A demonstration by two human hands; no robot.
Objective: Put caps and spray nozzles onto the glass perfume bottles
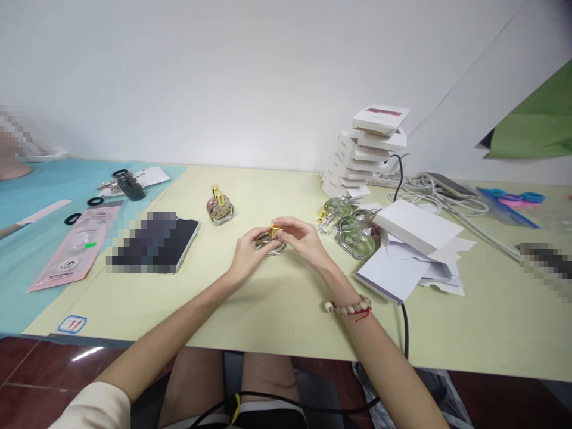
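The little bottle [273, 249] is clear, shiny glass, with a bright gold cap [274, 231] at its top. The left hand [246, 255] holds the bottle and the right hand [304, 239] pinches the cap, around the middle of the yellow table [272, 319].

The person's left hand [245, 255] holds a small glass bottle [276, 248] above or on the pale yellow table [268, 316]; the fingers of the right hand [304, 239] pinch a gold cap [274, 230] at its top. Beyond, to the left, stand two gold-capped bottles [220, 211]. To the right, further glass bottles [355, 237] lie between stacked white boxes [367, 152] and loose white cartons [415, 229].
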